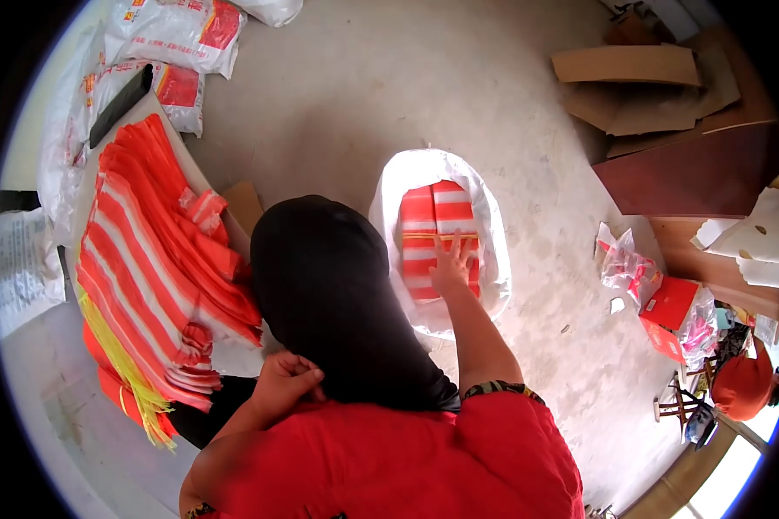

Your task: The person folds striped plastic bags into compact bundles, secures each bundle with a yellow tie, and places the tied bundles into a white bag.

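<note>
My right hand [453,264] reaches down with fingers spread, resting on a folded bundle of red-and-white striped woven material [419,227]. A yellow band runs across the bundle, which lies inside an open white sack [495,227] on the floor. Near my black-clad knee [320,268], my left hand [287,381] is closed, its fingers curled; whatever they pinch, if anything, cannot be made out. To the left of the knee lies a large pile of the same striped material [147,251]. Yellow strands [130,372] hang along its near edge.
Full white printed sacks [169,39] are stacked at the upper left. Cardboard [632,78] and a dark red panel [692,169] lean at the right. Plastic bags [627,264] and a red box [669,304] lie below them. A person in orange [743,385] is at the far right.
</note>
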The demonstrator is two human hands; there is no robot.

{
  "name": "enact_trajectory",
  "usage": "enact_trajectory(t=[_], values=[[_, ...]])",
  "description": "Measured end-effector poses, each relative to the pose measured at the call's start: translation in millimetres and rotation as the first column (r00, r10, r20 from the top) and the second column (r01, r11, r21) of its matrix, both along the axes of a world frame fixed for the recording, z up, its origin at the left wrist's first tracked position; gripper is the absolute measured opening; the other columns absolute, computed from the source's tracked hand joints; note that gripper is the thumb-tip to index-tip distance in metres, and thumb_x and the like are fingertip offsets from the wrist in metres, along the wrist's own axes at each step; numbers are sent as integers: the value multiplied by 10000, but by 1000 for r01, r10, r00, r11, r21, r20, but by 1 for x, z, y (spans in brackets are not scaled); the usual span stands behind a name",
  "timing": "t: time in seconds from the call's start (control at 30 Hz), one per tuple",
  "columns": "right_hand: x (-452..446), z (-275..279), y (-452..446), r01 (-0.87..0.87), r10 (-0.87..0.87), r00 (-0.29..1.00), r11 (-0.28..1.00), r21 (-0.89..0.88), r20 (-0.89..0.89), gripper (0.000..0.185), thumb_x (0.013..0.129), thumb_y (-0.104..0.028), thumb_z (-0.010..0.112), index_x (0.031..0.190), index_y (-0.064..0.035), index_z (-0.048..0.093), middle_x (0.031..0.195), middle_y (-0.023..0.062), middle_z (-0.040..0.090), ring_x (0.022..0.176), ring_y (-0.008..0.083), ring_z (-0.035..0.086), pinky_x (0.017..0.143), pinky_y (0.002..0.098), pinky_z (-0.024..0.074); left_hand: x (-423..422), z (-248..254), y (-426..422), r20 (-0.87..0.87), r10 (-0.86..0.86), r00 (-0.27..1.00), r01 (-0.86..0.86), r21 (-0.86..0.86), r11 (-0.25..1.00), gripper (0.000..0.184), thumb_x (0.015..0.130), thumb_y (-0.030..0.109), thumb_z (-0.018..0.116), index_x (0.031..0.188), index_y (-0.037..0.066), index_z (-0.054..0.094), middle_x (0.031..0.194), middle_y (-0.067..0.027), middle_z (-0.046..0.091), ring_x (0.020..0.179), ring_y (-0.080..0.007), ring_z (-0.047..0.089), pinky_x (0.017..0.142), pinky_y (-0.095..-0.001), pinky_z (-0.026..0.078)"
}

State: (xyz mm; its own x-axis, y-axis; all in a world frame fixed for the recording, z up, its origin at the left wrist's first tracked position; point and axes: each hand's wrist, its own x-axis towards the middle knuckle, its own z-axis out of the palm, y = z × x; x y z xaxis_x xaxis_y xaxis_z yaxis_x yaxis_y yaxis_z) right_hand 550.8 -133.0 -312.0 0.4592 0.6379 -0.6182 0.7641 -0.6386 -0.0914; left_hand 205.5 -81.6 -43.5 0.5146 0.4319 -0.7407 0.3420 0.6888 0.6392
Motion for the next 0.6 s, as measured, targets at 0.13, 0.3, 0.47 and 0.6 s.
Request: enact_trajectory(t=[0.13, 0.3, 0.47, 0.6], values=[[27, -38, 7, 78, -78, 997, 997, -26, -21, 968, 943, -416, 737, 1695, -295, 139, 1751, 170, -107, 1588, 526, 20, 1240, 611, 302, -2, 1, 4, -34, -29, 999, 30, 21, 999, 25, 982, 13, 695, 982, 2, 718, 784, -107, 754, 703, -179, 736, 669, -301, 609], [61, -55, 22, 220, -229, 960, 973, -73, -163, 1061, 897, -438, 777, 1698, -297, 96, 1750, 172, -119, 1581, 528, 89, 1249, 553, 317, -1, 5, 3, -18, 32, 999, -33, -54, 998, 26, 963, 3, 712, 982, -7, 727, 782, -109, 760, 696, -176, 736, 664, -289, 602], [80, -90, 23, 274, -270, 940, 962, -11, -208, 1123, 888, -431, 796, 1699, -244, 43, 1758, 169, -34, 1569, 485, 223, 1229, 539, 361, -1, 6, 3, -86, -6, 996, 4, -29, 1000, 31, 957, 4, 717, 972, -11, 740, 782, -108, 762, 696, -177, 738, 650, -285, 597], [81, -90, 21, 259, -259, 938, 965, -30, -232, 1134, 878, -377, 814, 1699, -248, 42, 1755, 168, -8, 1568, 454, 246, 1223, 519, 380, -1, 4, 1, -29, 24, 999, -25, -33, 999, 33, 960, 6, 715, 969, -9, 742, 782, -106, 761, 700, -180, 741, 643, -287, 596]])
